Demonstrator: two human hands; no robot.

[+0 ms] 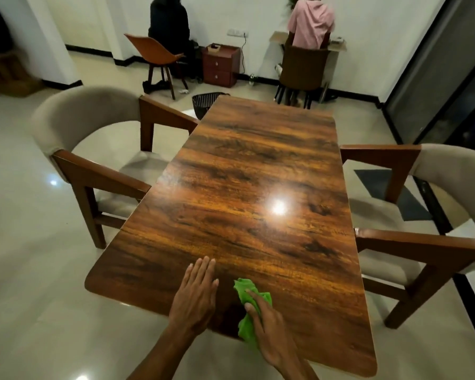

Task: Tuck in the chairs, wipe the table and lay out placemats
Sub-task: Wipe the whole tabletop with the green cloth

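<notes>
Two chairs, one table, one cloth

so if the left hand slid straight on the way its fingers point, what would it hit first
Nothing, it seems: the left hand lies flat on the glossy brown wooden table, and only bare tabletop lies ahead up to its far edge.

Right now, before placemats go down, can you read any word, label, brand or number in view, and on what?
No readable text anywhere in this view.
table: bare wood grain, no print.
green cloth under the right hand: no tag showing.
small box on the red drawer unit: too small and blurred to read.
wall socket plate: too small to tell.
</notes>
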